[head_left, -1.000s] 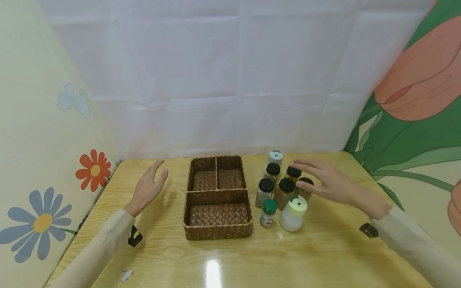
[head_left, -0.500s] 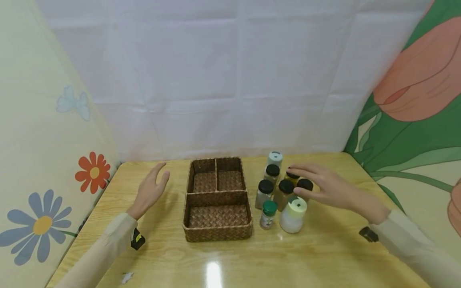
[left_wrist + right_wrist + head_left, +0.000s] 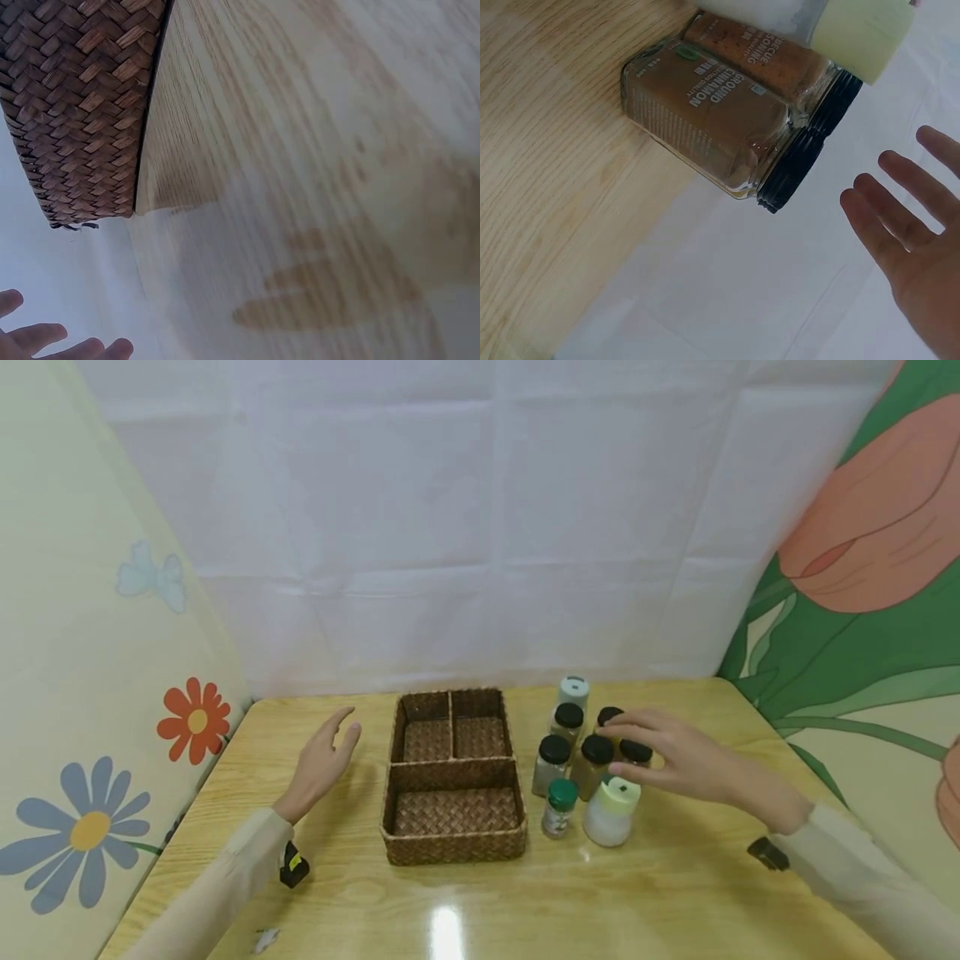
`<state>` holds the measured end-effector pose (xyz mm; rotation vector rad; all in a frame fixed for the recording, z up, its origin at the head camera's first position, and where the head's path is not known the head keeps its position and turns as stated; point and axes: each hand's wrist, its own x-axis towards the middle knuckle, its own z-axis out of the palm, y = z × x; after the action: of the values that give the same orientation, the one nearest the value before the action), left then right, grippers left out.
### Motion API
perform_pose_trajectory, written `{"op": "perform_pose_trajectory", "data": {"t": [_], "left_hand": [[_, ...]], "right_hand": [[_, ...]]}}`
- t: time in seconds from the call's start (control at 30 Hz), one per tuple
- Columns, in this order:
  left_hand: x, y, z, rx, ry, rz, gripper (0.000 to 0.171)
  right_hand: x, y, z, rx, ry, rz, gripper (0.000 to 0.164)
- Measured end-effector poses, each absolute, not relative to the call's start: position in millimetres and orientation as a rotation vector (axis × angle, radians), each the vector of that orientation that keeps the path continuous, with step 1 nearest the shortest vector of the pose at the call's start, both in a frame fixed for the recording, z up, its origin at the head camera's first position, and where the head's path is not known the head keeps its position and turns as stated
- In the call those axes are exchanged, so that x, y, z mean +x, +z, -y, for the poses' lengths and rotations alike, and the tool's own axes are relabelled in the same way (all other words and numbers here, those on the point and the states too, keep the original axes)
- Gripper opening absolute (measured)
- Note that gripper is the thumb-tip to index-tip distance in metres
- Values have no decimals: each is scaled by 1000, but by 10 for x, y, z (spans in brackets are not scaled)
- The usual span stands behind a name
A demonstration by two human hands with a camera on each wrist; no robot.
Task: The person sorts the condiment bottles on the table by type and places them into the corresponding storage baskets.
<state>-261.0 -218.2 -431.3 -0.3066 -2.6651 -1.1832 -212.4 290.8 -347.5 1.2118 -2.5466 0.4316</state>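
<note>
My right hand point(image 3: 686, 758) hovers over the right side of a cluster of spice jars, fingers loosely extended and holding nothing. Under it stand black-lidded jars, one of them point(image 3: 596, 764) just left of the fingertips. In the right wrist view a ground cinnamon jar point(image 3: 697, 112) and a barbecue seasoning jar point(image 3: 761, 60) stand apart from the fingers. A white shaker with a pale yellow-green lid point(image 3: 611, 818) and a small green-capped bottle point(image 3: 559, 808) are at the front. My left hand point(image 3: 318, 768), relaxed and holding nothing, is above the table left of the woven basket point(image 3: 453, 849).
The basket has three compartments, split by woven dividers point(image 3: 453, 762). A pale blue-capped bottle point(image 3: 573, 693) stands behind the jars. White cloth point(image 3: 390, 527) hangs along the table's back edge. A small whitish scrap point(image 3: 266, 940) lies on the wooden table point(image 3: 360, 910) near the front left.
My right hand has lowered slightly over the jars, its fingers a little more bent. My left hand has drifted slightly right and down. The jars and basket stay in place.
</note>
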Motion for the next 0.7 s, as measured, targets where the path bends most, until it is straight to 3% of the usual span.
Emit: {"op": "perform_pose_trajectory", "data": {"t": [0.7], "left_hand": [[-2608, -4351, 1965, -237, -1310, 2666, 62]], "right_hand": [[-2039, -3488, -2820, 1238, 329, 2607, 32]]}}
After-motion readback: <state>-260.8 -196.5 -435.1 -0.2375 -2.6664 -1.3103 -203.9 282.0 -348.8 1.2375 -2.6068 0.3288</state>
